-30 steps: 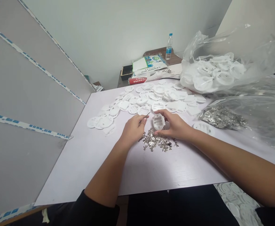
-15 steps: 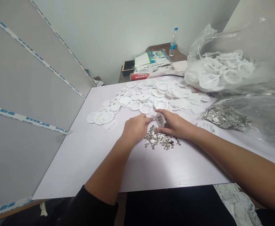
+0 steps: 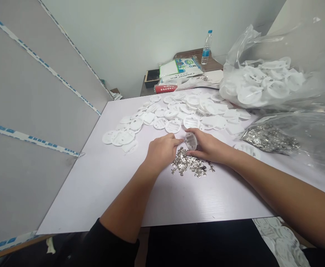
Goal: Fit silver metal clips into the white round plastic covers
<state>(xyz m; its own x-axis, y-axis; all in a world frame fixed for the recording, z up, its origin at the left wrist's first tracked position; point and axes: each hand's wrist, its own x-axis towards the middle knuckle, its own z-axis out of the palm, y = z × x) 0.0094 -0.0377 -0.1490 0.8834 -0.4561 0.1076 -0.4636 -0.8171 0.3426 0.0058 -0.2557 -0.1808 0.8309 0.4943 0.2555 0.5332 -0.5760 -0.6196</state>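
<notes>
My right hand grips a round white plastic part by its edge, tilted so its slotted face points left. My left hand is closed, its thumb and finger pinched right at the left side of that part. What sits in the pinch is too small to make out. Just below both hands lies a pile of small shiny metal clips. Behind them spreads a heap of similar white plastic parts on the white table.
At the right stand a clear bag of white parts and a bag of metal pieces. A water bottle and packets are at the back. A grey partition borders the left. More white parts lie below the front edge.
The white part has turned slightly, showing more of its slotted face. My left fingertips have moved right, against its edge. The whole view has shifted a little.
</notes>
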